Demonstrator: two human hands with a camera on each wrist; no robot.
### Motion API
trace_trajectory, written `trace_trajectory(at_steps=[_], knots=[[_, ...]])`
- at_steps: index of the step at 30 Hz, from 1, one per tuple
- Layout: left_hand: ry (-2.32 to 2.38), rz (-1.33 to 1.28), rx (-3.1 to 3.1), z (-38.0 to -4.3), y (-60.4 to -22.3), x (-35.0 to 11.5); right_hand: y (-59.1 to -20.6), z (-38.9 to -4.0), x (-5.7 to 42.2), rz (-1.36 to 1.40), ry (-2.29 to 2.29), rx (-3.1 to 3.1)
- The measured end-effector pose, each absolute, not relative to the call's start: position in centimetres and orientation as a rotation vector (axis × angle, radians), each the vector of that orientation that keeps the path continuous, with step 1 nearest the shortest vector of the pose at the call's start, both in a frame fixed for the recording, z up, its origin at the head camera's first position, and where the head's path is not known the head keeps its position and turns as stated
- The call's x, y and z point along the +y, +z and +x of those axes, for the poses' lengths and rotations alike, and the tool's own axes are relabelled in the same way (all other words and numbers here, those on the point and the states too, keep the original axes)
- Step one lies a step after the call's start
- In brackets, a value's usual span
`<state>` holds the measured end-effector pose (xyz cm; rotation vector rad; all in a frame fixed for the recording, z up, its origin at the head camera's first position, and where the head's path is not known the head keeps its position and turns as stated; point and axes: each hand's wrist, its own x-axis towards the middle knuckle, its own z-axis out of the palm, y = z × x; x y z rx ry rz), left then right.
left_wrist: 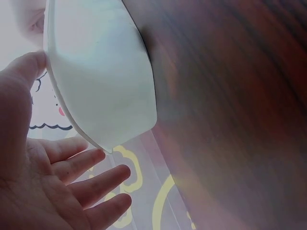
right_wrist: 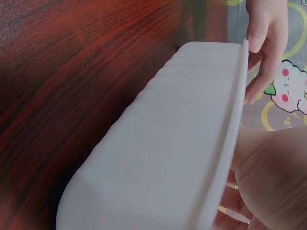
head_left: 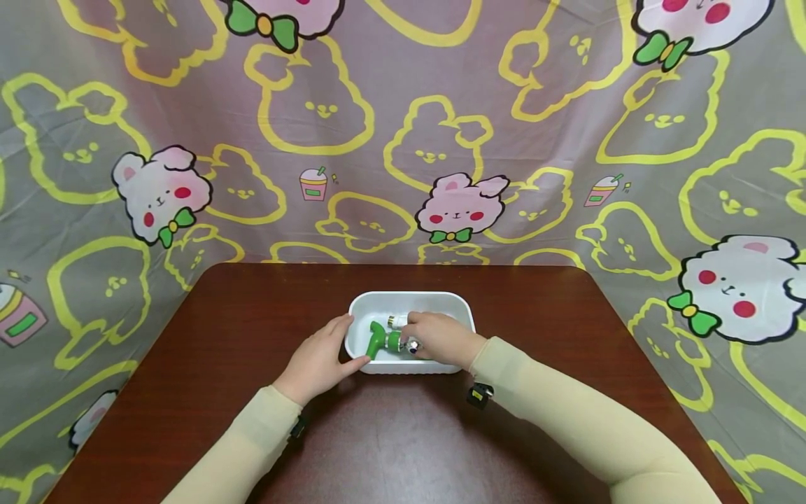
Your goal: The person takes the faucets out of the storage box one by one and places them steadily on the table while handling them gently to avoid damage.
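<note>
A white oblong basin stands on the table. My left hand rests at its left end, thumb on the near rim and fingers spread along the left rim; the left wrist view shows these fingers fairly straight. Inside the basin lies a green T-shaped fitting with silver bands. Behind it is a white cylindrical piece with a gold-banded end. My right hand reaches into the basin, its curled thumb and fingers about a shiny silver metal piece at the fitting's right end. The hand hides the rest.
The dark reddish-brown wooden table extends around the basin. A patterned cloth with cartoon rabbits hangs behind and along both sides. A small black device sits at the right wrist.
</note>
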<state>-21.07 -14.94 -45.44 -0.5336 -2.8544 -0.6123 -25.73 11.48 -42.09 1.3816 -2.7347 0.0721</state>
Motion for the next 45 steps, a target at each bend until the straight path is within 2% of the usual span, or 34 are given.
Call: trace_trajectory(at_steps=[23, 45], knots=[[-0.634, -0.532, -2.858, -21.0, -45.4, -14.9, -42.9, -25.7, 10.8, 1.273, 0.116, -2.777], [-0.649, -0.536, -2.852, -20.9, -45.4, -15.0, -43.6, -26.1, 10.0, 1.059, 0.028, -2.882]])
